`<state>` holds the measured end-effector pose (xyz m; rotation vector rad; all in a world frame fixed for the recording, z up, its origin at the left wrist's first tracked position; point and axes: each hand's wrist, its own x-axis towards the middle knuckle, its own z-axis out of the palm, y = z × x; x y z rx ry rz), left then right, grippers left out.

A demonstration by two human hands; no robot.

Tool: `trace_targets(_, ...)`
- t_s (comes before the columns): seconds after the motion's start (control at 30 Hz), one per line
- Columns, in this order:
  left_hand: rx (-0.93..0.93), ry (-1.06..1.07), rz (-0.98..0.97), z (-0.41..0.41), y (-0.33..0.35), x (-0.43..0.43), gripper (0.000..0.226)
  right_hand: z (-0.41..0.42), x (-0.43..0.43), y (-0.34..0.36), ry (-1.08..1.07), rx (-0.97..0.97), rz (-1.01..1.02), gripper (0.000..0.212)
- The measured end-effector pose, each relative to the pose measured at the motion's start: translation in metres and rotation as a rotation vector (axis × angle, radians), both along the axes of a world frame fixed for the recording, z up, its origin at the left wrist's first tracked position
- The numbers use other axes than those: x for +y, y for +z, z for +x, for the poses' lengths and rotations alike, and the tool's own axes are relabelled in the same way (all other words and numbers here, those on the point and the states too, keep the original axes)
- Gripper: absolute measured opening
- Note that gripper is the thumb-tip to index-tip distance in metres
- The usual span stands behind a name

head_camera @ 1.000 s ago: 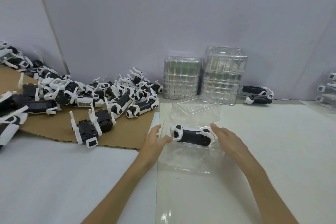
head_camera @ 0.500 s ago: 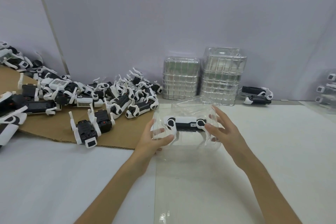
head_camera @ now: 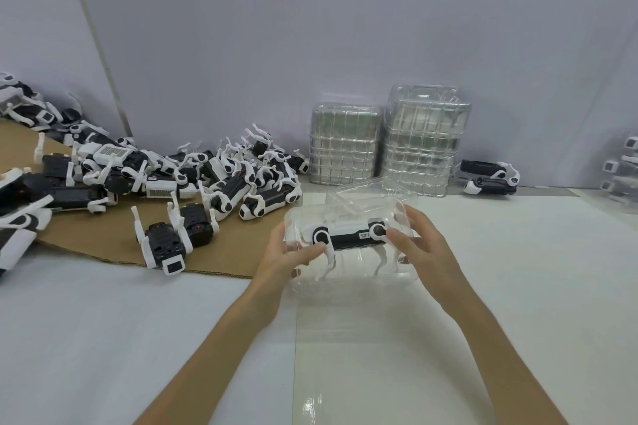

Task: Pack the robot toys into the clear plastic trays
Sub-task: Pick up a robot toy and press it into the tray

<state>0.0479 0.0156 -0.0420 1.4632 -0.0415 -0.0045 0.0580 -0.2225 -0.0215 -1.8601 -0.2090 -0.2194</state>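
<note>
Raised and tipped toward the camera since a second ago, one clear plastic tray (head_camera: 348,281) carries one robot toy (head_camera: 348,235) inside. Two hands hold it: the left hand (head_camera: 284,260) curls round its left end, the right hand (head_camera: 426,252) round its right end, thumbs on the front. At the wall stand two tray piles, a shorter stack (head_camera: 343,148) and a taller stack (head_camera: 426,145). The heap of loose toys (head_camera: 221,179) on one cardboard sheet (head_camera: 224,252) is too tangled to count.

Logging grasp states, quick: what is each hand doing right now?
Left hand: holding the clear tray at its left end.
Right hand: holding the same tray at its right end, robot toy inside.
</note>
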Motion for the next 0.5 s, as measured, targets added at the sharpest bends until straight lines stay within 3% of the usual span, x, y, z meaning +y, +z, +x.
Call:
trace_targets(0.2,-0.028,0.036,-0.049,0.001,-0.003,0.0,0.082,-0.004,0.002,0.0,0.105,0.06,-0.004,0.049)
trace_targets(0.3,-0.059,0.107,-0.034,0.001,-0.004,-0.004,0.075,-0.002,0.006,-0.006,-0.01,0.037,-0.078,0.046)
trace_targets(0.4,-0.093,0.203,-0.019,0.001,-0.006,-0.007,0.07,-0.006,0.015,-0.009,-0.291,-0.316,-0.197,0.038)
trace_targets(0.5,-0.161,0.321,0.015,-0.002,-0.007,-0.012,0.069,-0.013,0.03,-0.009,-0.34,-0.573,-0.339,0.021)
